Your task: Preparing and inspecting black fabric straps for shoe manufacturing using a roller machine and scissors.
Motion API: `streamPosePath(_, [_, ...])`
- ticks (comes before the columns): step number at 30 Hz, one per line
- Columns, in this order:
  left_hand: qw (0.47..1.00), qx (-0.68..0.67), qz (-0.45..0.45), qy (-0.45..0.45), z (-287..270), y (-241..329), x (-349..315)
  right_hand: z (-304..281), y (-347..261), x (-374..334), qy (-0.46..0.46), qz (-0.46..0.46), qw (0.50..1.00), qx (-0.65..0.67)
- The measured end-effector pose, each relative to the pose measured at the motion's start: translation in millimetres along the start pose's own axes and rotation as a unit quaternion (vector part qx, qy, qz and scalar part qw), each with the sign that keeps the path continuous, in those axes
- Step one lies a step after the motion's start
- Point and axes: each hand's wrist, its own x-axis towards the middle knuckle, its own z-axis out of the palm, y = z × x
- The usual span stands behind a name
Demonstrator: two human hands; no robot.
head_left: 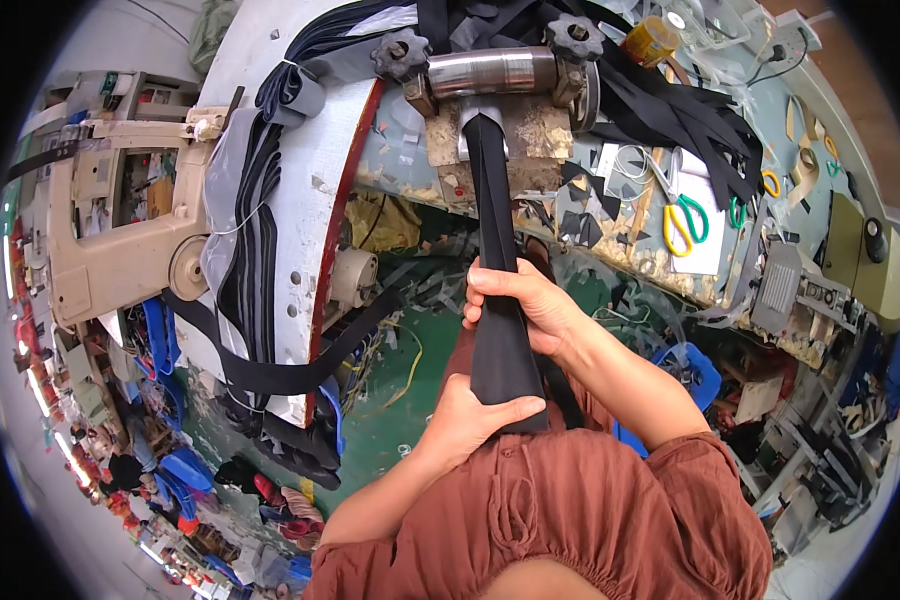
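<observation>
Green floor (380, 390): scattered with offcuts, the broadest surface I have below me
Workbench (390, 155): grey-green and worn, littered with dark scraps, ahead of the person
White table (315, 150): red along its right edge, left of the person
Sewing machine (110, 270): tan, beyond the white table's left side
Brown garment (570, 500): worn by the person, filling my lower centre
Strip bundle (255, 240): black, tied, laid lengthwise along the white table
Loose strips (670, 110): black, heaped on the workbench to the right of the roller
Black fabric strip (505, 350): one length, folded narrow at the metal guide, wider toward the person, its near end at the left hand
Blue bin (705, 375): partly seen, under the workbench, right of the person
Metal roller (495, 72): shiny, set crosswise between two dark knobs (400, 53)
Right hand (535, 300): I see it closed around the black fabric strip about halfway along, finger ends showing at the left edge
Left hand (470, 415): thumb laid across the strip's near end, pinching it; I cannot see the fingers beneath
Metal guide (464, 140): just below the roller, the strip lying in its mouth
Yellow jar (652, 42): on the workbench, right of the roller
Scissor handles (669, 228): yellow and green, over white paper (700, 250) on the workbench
</observation>
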Motion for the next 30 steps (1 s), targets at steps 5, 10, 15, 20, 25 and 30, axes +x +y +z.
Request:
streamPosePath(5, [1.0,-0.004,-0.028,-0.014,-1.8,-4.0,-1.1,0.9,1.1,-1.3,-0.01,0.01,1.0,-0.004])
streamPosePath(10, [0.999,-0.019,-0.029,-0.022,-0.6,-5.8,-0.6,3.7,-0.2,-7.2,0.006,0.014,1.0,0.02])
streamPosePath(15, [0.999,-0.027,-0.025,-0.031,-1.6,-13.8,3.8,-2.2,-5.3,-12.1,0.001,0.009,1.0,0.023])
streamPosePath(20, [0.998,-0.04,-0.025,-0.043,-2.7,-15.9,3.5,-0.2,-3.4,-16.7,-0.007,0.031,0.999,0.04])
streamPosePath(25, [0.997,-0.038,-0.024,-0.061,-3.6,-20.4,5.8,4.4,-1.3,-21.7,0.022,-0.009,1.0,0.009])
streamPosePath(30, [0.997,-0.029,-0.018,-0.067,-1.6,-19.7,6.6,7.4,-1.7,-26.8,0.056,-0.024,0.998,0.01])
